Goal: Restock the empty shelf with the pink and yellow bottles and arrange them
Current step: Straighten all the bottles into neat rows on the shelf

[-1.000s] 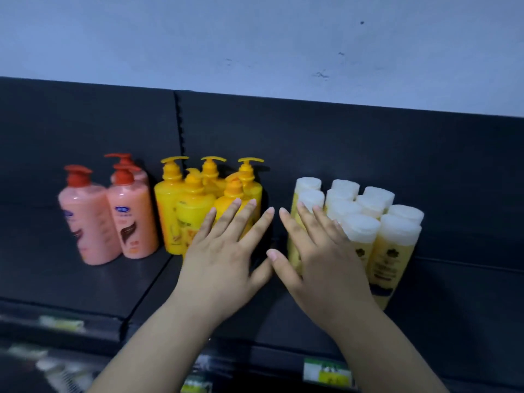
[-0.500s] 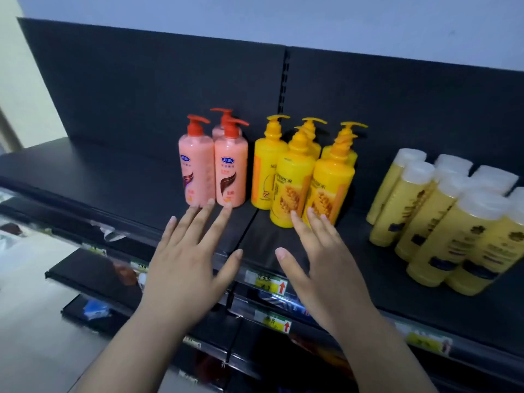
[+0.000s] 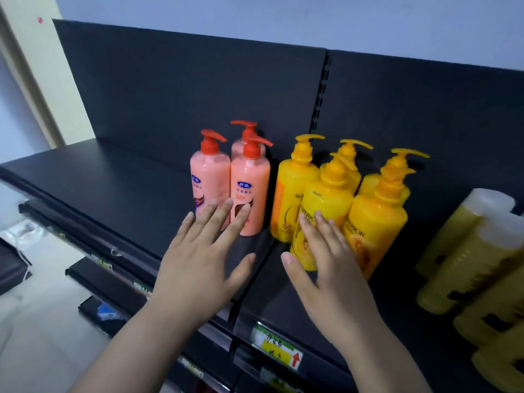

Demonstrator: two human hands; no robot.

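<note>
The step in hand seems to be the arranging, not the carrying: the pink pump bottles (image 3: 249, 194) and the yellow pump bottles (image 3: 326, 199) already stand on the black shelf (image 3: 113, 188), near its back panel, pink group on the left and yellow group just beside it on the right. The left part of the shelf has no bottles.

The left hand (image 3: 195, 268) is flat with fingers straight and spread. Its fingertips are at the lower part of the front pink bottles, but I cannot tell if they touch. The right hand (image 3: 331, 279) is also flat and holds nothing, with its fingers in front of the lower part of the front yellow bottle.

All bottles stand upright, long axis vertical, labels facing the person, pump spouts pointing to the right.

The next move probably calls for a soft, low push to make the rows straight, because these tall bottles can tip if pushed high.
</note>
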